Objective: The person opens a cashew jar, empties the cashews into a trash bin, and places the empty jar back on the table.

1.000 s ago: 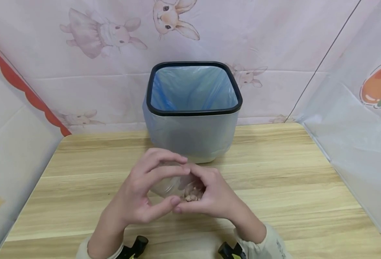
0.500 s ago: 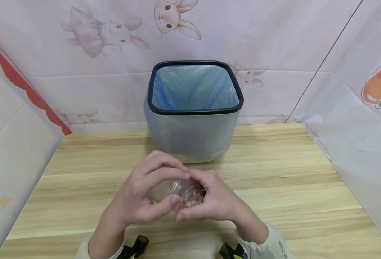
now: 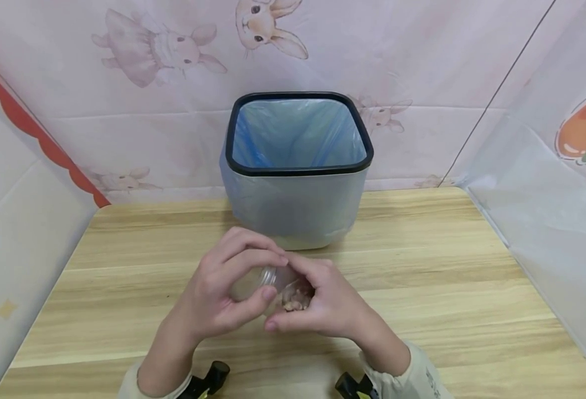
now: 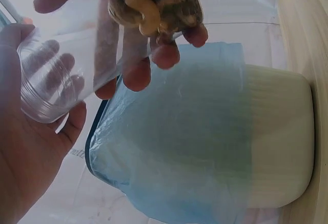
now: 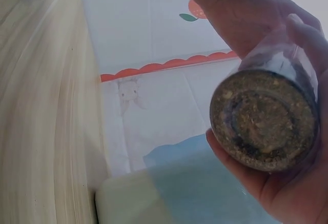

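A clear jar lies on its side between the two hands, over the table. Nuts, with a curved cashew among them, are gathered at its base. The right hand grips the base end, thumb on the near side. In the right wrist view the jar's round bottom faces the camera, with dark crumbs against it. The left hand curls its fingers and thumb round the clear, ridged end. Whether a separate lid sits on that end, I cannot tell. Left fingers show through the clear wall in the left wrist view.
A pale bin with a black rim and blue liner stands at the table's back, just beyond the hands. The wood-grain table is bounded by printed sheets. Black wrist mounts sit below the hands.
The ridged end of the jar shows more clearly between the hands now. The left thumb has shifted slightly up, so the two thumbs are further apart. The bin has not moved.
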`<action>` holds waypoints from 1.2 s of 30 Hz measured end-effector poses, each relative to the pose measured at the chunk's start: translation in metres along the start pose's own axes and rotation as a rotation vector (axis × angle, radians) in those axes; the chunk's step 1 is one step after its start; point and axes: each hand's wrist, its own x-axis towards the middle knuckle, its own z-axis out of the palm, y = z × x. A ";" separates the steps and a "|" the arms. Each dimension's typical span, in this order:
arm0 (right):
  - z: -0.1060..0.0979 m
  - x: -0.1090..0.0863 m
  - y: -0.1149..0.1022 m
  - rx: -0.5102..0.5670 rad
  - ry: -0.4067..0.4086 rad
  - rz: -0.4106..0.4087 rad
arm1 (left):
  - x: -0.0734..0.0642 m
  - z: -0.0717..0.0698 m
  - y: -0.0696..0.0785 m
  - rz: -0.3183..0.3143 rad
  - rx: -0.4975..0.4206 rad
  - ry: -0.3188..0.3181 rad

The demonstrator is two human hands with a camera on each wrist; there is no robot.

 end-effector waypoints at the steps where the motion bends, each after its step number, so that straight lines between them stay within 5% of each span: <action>1: 0.000 0.000 0.000 -0.020 0.010 0.001 | 0.000 0.000 0.000 -0.007 0.007 0.002; 18: 0.008 0.001 -0.003 -0.375 0.213 -0.058 | -0.004 0.004 0.002 -0.256 0.080 0.050; 24: 0.009 0.001 -0.002 -0.403 0.228 -0.048 | -0.006 0.003 0.001 -0.309 0.082 0.029; 28: 0.006 0.000 -0.001 -0.276 0.177 -0.002 | -0.006 -0.002 0.001 -0.288 0.052 -0.019; 32: -0.001 -0.001 0.002 0.001 0.052 0.044 | -0.003 -0.006 0.002 -0.164 -0.012 -0.040; 36: -0.005 -0.001 0.007 0.197 -0.083 -0.014 | 0.000 -0.005 0.003 -0.031 -0.096 -0.051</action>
